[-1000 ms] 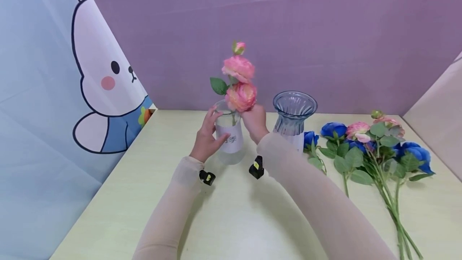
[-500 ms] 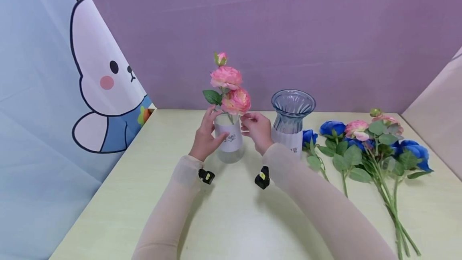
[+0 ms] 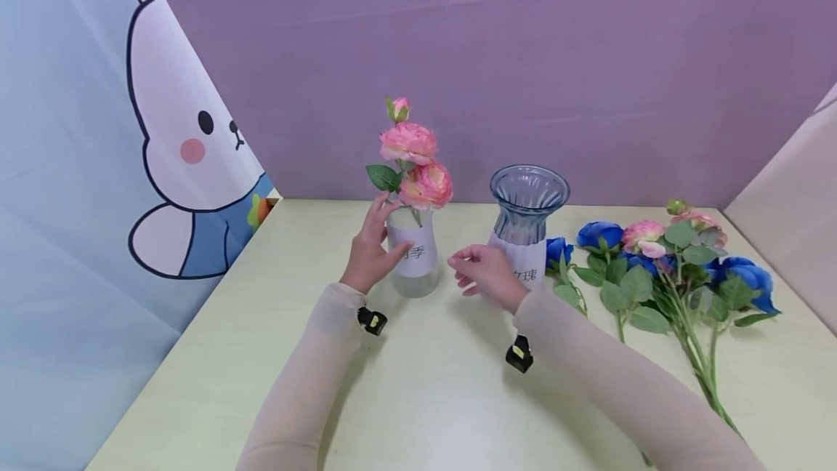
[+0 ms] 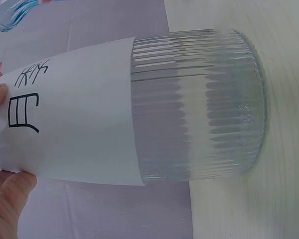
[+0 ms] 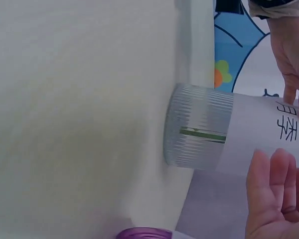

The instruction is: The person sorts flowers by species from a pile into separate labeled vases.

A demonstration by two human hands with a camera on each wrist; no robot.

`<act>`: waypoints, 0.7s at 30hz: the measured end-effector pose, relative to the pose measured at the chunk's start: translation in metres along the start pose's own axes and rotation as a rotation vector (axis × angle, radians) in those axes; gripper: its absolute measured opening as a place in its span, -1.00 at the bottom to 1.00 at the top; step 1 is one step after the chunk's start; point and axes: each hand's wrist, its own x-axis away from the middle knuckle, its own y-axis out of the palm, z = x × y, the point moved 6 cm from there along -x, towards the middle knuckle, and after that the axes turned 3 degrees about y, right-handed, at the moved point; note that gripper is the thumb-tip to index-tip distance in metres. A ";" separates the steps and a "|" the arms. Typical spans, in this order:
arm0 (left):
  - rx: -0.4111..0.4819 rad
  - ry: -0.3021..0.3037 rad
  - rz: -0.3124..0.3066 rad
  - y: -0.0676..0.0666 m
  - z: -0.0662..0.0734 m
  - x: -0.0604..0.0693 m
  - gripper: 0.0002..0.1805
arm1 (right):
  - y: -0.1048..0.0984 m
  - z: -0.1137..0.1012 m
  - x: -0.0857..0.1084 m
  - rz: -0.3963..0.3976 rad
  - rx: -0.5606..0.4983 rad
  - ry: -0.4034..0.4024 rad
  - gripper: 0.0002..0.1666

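Observation:
My left hand (image 3: 371, 251) grips a clear ribbed glass vase (image 3: 415, 285) that stands upright on the table, its thumb on the white label with black characters. In the vase stands an artificial pink flower stem (image 3: 418, 144) with two blooms, a bud and a leaf. Through the glass in the right wrist view, the green stem (image 5: 204, 134) shows inside. My right hand (image 3: 487, 272) hovers between this vase and a blue glass vase (image 3: 531, 191), fingers loosely bent and holding nothing. It partly covers the blue vase's white label.
Several blue flowers (image 3: 745, 278) and pink flowers (image 3: 644, 233) with long green stems lie on the pale table (image 3: 425, 398) to the right. A purple backdrop (image 3: 490, 57) rises behind, and a cartoon-printed cloth (image 3: 78, 238) hangs at the left.
My right hand has let go of the pink flower stem and moved right and down. The flower has sunk lower into the clear vase, leaning slightly left. My left hand stays on the vase.

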 end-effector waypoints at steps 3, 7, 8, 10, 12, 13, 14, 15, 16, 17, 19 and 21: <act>0.007 -0.009 -0.003 0.001 0.000 0.000 -0.24 | -0.001 0.011 0.005 -0.052 -0.021 0.038 -0.66; 0.012 -0.005 -0.002 0.002 0.000 -0.001 -0.24 | -0.006 0.028 0.014 -0.156 -0.016 0.081 -0.58; 0.014 -0.003 -0.001 0.002 0.000 -0.001 -0.24 | -0.009 0.032 0.017 -0.193 -0.007 0.083 -0.55; 0.011 0.003 0.003 0.002 0.000 -0.001 -0.24 | -0.016 0.039 0.025 -0.273 0.019 0.082 -0.50; 0.006 0.006 0.008 0.001 -0.001 -0.001 -0.24 | -0.025 0.046 0.034 -0.359 0.040 0.087 -0.46; 0.002 0.007 0.012 0.000 -0.001 0.000 -0.24 | -0.030 0.050 0.038 -0.395 0.048 0.094 -0.44; -0.002 0.005 0.017 -0.001 -0.002 0.000 -0.24 | -0.036 0.054 0.043 -0.435 0.047 0.103 -0.42; -0.006 0.007 0.023 -0.002 -0.002 0.001 -0.24 | -0.043 0.059 0.049 -0.478 0.042 0.113 -0.41; -0.003 0.006 0.027 -0.002 -0.002 0.001 -0.24 | -0.049 0.063 0.054 -0.525 0.027 0.129 -0.40; -0.002 0.005 0.027 -0.002 -0.002 0.002 -0.24 | -0.056 0.067 0.060 -0.569 0.008 0.146 -0.38; 0.010 -0.001 0.023 -0.002 -0.002 0.001 -0.24 | -0.071 0.075 0.070 -0.656 -0.046 0.175 -0.36; 0.019 -0.009 0.019 -0.001 -0.002 -0.001 -0.25 | -0.088 0.082 0.080 -0.736 -0.106 0.203 -0.36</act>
